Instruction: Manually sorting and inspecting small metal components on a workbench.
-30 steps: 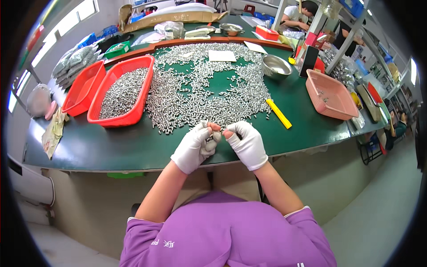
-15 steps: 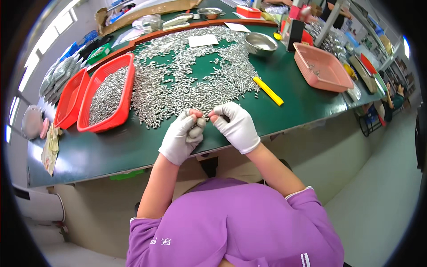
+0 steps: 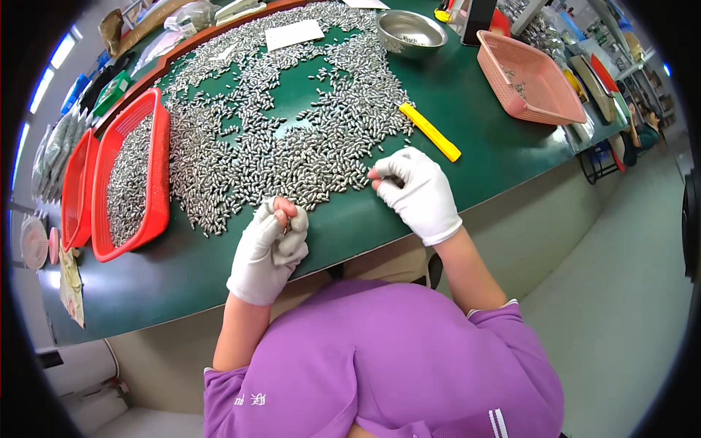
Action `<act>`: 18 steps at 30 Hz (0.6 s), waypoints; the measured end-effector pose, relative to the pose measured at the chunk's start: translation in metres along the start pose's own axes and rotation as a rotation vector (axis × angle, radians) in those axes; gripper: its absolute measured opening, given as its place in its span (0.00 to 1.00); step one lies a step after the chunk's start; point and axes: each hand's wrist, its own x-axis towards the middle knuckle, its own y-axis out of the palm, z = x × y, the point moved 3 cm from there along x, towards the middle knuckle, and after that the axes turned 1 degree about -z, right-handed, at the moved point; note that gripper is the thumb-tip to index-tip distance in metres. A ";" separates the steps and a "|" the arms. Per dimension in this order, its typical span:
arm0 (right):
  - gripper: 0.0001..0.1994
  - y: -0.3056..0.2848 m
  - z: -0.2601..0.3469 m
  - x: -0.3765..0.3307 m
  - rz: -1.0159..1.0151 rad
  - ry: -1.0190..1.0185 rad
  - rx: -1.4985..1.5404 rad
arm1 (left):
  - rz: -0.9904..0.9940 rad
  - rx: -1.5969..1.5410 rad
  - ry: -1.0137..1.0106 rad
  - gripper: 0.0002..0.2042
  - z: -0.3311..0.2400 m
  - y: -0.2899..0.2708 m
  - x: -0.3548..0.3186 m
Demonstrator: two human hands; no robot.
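- My left hand point(image 3: 269, 252), white glove, sits at the near edge of the green table point(image 3: 182, 270), lower centre of the frame. Fingers curled together in a loose fist; thumb and fingertips pinch a small metal piece point(image 3: 287, 228), mostly hidden by the glove.
- My right hand point(image 3: 420, 191), also gloved, is right of centre, well apart from the left. Fingertips bunched together at the near rim of the pile; cannot tell whether they grip a piece.
- Pile of small silver metal pieces point(image 3: 292, 124) spreads across the table from upper centre down to just beyond both hands. Bare green patches show inside it.
- Yellow bar-shaped tool point(image 3: 429, 131) lies on the table just above my right hand, at the right edge of the pile, not touching the hand.
- Red mesh tray point(image 3: 157, 182) at left of the frame, holding more of the same silver pieces. A second red tray point(image 3: 73, 193) lies just beside it, further left.
- Steel bowl point(image 3: 412, 33) at top centre, beyond the pile.
- Pink mesh basket point(image 3: 533, 80) at upper right, a few small pieces inside.
- White paper slip point(image 3: 294, 33) lies at the far side of the pile, upper centre.
- My purple shirt point(image 3: 380, 365) fills the lower centre of the frame.
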 end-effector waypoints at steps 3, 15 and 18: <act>0.04 -0.001 0.005 0.002 0.039 -0.053 -0.091 | -0.011 -0.003 -0.055 0.05 0.000 0.003 0.000; 0.08 0.025 0.030 -0.002 0.363 0.125 0.630 | -0.081 0.373 -0.328 0.08 0.000 0.028 0.012; 0.07 0.031 0.034 0.005 0.392 0.001 0.576 | -0.150 0.386 -0.322 0.06 0.003 0.021 0.010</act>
